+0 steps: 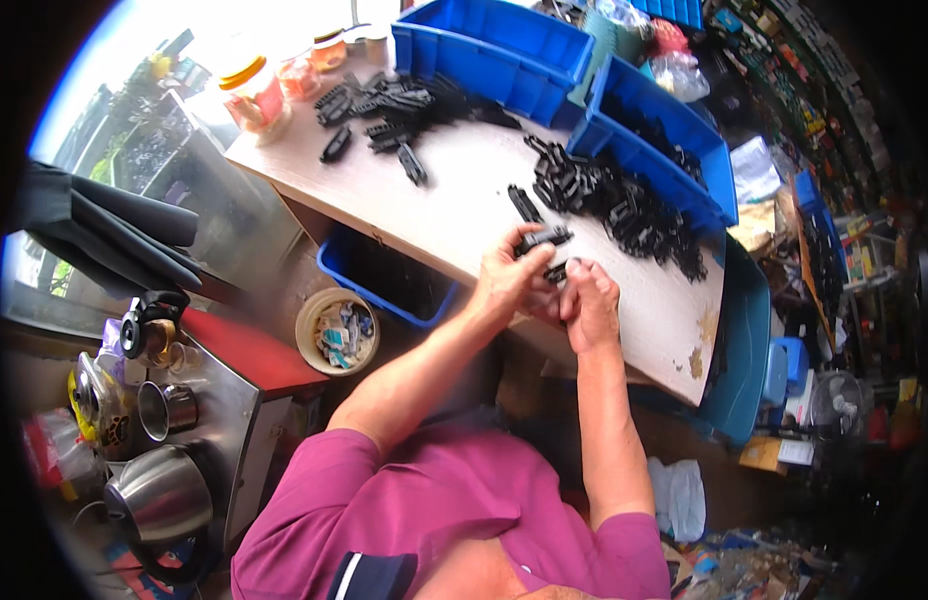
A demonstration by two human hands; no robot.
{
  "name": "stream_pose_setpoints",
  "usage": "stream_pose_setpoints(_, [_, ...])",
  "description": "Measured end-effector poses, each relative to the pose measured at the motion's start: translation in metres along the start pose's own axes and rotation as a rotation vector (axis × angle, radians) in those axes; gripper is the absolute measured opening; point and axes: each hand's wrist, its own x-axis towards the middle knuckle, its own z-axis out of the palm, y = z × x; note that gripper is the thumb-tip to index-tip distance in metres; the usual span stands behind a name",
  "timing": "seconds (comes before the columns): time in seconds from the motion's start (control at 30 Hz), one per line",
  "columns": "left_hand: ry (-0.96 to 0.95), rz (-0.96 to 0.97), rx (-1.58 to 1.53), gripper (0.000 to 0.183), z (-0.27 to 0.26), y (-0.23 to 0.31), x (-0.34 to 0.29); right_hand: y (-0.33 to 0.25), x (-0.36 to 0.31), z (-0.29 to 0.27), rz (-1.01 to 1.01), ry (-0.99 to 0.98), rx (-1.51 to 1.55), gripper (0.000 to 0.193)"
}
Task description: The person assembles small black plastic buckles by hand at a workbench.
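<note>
My left hand [509, 275] holds a small, long black plastic part [547, 237] between thumb and fingers, over the front edge of the table. Close beside it, my right hand [591, 305] has its fingers curled together at a second dark piece [556, 272]; its kind is too small to make out. Another black part [524, 203] lies on the tabletop just beyond my left hand. A heap of similar black parts [624, 205] spreads to the right, and a second pile [389, 105] lies at the far left.
Two blue bins [494, 50] [652, 130] stand at the back of the pale table [454, 190]. Lidded jars [252, 95] sit at its far left corner. Below are a blue tub [334, 272] and a round bucket [309, 330]. A metal kettle [162, 490] stands at left.
</note>
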Motion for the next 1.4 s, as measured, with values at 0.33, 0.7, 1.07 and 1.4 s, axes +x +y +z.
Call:
stream_pose_setpoints(0.33, [-0.176,-0.082,0.228,0.025,-0.001,0.015,-0.012,-0.023,0.000,-0.016,-0.166,0.117,0.134,0.030])
stream_pose_setpoints(0.7, [-0.253,-0.114,0.392,0.016,0.003,0.021,-0.016,-0.011,-0.009,-0.023,-0.055,0.074,0.067,0.024])
stream_pose_setpoints(1.07, [-0.321,-0.173,0.525,0.015,0.000,0.024,-0.010,-0.008,-0.009,-0.023,-0.048,0.024,0.131,0.023])
stream_pose_setpoints(1.4, [-0.357,-0.206,0.567,0.015,0.003,0.031,-0.008,-0.006,-0.009,-0.027,-0.062,-0.006,0.096,0.024])
